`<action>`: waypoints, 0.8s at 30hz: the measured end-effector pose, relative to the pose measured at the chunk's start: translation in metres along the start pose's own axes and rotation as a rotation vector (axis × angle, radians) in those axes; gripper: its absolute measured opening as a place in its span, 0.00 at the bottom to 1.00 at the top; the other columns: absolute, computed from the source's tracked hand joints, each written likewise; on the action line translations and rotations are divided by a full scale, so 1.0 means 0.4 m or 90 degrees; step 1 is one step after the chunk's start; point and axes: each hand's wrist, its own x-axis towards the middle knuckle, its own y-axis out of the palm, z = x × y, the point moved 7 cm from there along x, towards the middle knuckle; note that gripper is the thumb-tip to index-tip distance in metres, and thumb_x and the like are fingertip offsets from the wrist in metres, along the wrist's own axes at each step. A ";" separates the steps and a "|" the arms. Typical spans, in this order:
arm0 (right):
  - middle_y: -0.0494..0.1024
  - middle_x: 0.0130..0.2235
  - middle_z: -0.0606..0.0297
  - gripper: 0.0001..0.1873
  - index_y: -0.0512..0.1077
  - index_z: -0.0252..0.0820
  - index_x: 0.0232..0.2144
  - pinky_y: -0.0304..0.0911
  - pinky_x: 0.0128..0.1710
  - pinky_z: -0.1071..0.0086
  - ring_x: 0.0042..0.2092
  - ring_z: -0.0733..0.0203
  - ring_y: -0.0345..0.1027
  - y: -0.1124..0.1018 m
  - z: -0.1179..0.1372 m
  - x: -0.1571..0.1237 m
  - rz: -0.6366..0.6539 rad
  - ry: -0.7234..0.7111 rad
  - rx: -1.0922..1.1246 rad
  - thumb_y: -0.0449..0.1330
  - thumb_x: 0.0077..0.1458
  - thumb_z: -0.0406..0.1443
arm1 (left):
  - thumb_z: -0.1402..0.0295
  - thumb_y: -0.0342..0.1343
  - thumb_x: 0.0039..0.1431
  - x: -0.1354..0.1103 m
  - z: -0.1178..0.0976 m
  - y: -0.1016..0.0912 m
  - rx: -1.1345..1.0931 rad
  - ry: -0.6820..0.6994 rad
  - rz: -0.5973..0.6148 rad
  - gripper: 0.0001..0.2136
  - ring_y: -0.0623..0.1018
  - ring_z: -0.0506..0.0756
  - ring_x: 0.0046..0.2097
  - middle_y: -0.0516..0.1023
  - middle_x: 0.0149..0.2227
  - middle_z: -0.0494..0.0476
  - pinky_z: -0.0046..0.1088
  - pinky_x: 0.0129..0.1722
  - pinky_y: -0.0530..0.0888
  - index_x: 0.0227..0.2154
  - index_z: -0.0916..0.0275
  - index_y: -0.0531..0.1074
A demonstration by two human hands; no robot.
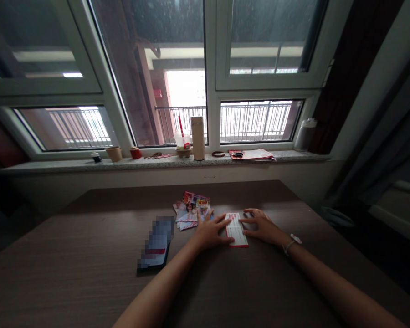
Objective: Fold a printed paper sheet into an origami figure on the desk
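A small white paper with a red border (236, 232) lies flat on the dark wooden table (89, 273). My left hand (210, 230) rests on its left edge with fingers spread, holding nothing. My right hand (263, 226) lies flat on the paper's right edge, fingers stretched out, with a bracelet on the wrist. A pile of colourful printed leaflets (191, 209) sits just behind my left hand. A phone (156, 246) lies further left on the table.
On the stone windowsill (54, 166) stand a tall beige flask (198, 138), a drink cup with a red straw (182, 139), a paper cup (114, 153), a small red pot (135, 153), scissors (237, 155) and red papers (256, 155). A jug (304, 134) stands at the right end.
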 end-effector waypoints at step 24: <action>0.67 0.62 0.58 0.27 0.74 0.51 0.54 0.51 0.66 0.50 0.64 0.46 0.56 0.002 0.004 -0.067 -0.015 -0.025 0.149 0.61 0.55 0.53 | 0.34 0.49 0.53 0.002 0.003 0.004 0.005 -0.005 0.000 0.37 0.49 0.75 0.70 0.56 0.70 0.45 0.68 0.64 0.33 0.65 0.35 0.56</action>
